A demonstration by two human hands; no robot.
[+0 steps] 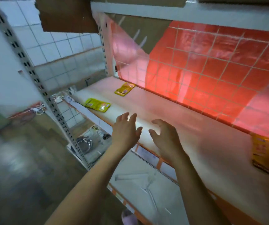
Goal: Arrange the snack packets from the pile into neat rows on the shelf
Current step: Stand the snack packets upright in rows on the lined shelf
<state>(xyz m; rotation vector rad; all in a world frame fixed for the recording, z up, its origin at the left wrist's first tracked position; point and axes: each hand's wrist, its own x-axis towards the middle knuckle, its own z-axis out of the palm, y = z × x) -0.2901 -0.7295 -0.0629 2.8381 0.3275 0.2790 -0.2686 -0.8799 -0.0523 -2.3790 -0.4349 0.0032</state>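
Two yellow-green snack packets lie flat on the pale shelf board: one near the front edge at the left, another further back by the wire grid. An orange-yellow pile of packets sits at the far right of the shelf, blurred. My left hand and my right hand hover side by side over the shelf's front edge, fingers spread and relaxed, holding nothing. Both are to the right of the two laid packets.
A wire grid with red plastic sheet backs the shelf. A perforated metal upright stands at the left. A lower shelf shows below the orange front rail. A metal bowl and cables lie lower left.
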